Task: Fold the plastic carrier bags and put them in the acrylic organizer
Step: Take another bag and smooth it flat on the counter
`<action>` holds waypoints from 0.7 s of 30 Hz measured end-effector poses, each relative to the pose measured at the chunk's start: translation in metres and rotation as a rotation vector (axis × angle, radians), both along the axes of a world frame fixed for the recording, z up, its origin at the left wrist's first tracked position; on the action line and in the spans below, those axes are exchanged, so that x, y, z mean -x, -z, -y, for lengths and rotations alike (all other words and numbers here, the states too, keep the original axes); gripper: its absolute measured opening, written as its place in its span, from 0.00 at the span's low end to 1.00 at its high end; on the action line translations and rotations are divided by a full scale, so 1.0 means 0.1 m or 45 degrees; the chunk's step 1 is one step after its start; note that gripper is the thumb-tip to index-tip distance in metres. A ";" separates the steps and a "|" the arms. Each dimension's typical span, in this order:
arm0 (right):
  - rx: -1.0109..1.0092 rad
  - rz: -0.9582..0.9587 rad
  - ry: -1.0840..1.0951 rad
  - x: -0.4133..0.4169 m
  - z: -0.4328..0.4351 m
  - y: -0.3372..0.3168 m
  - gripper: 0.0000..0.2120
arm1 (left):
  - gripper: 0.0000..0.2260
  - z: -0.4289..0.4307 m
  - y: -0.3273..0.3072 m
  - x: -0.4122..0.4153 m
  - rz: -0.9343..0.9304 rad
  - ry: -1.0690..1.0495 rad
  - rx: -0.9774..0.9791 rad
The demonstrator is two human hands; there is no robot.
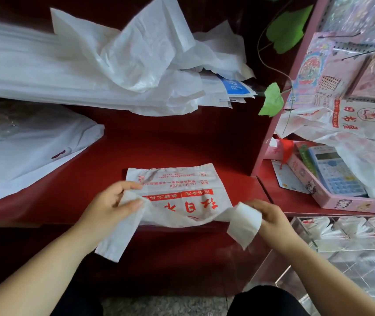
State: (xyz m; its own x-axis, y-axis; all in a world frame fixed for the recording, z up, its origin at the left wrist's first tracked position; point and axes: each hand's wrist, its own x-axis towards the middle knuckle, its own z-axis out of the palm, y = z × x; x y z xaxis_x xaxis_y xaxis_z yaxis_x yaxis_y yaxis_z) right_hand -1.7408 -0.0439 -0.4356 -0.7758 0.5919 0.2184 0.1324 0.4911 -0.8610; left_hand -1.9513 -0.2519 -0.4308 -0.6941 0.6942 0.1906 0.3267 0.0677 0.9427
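The bag (182, 190) lies flat on the red worktop (182, 142) straight ahead of me, printed side up. Its sealed bottom edge is the far one and its mouth and two handles are at the near edge, hanging off the worktop's front. The width runs left to right between my hands, so neither hand has to reach. My left hand (111, 204) is at the bag's near-left corner, thumb and fingers pinching the film where the left handle (118, 233) begins, and that handle trails down toward me. My right hand (271, 217) is at the near-right corner, fingers curled round the right handle (243, 224), which is lifted and bent back. I judge the next fold has to carry both handles away from me onto the printed body, each hand taking its own side. The organizer (353, 245) sits to the right of the bag and lower, folded bags already in it. It is nearer my right hand, so that hand should do the placing.
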 end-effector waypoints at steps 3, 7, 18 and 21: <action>0.322 0.039 -0.028 0.21 -0.09 -0.08 0.09 | 0.11 -0.21 0.01 0.10 0.042 -0.126 0.055; 0.610 0.249 0.088 0.39 -0.22 -0.03 0.11 | 0.10 -0.36 0.14 0.28 0.118 -0.466 0.246; 0.084 1.100 0.373 1.05 -0.33 -0.17 0.19 | 0.09 -0.54 0.22 0.66 0.333 -0.725 0.055; 0.054 1.147 0.371 1.08 -0.34 -0.15 0.17 | 0.09 -0.30 0.24 0.50 -0.239 -0.732 -0.026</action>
State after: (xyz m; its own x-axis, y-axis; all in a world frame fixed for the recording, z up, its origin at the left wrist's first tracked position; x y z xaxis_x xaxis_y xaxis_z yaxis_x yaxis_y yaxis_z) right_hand -1.8489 -0.0095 -0.4209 -0.4622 0.7826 -0.4171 0.8684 0.3043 -0.3915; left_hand -2.0016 -0.2216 -0.4545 -0.9101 0.2125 0.3558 0.4042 0.2654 0.8753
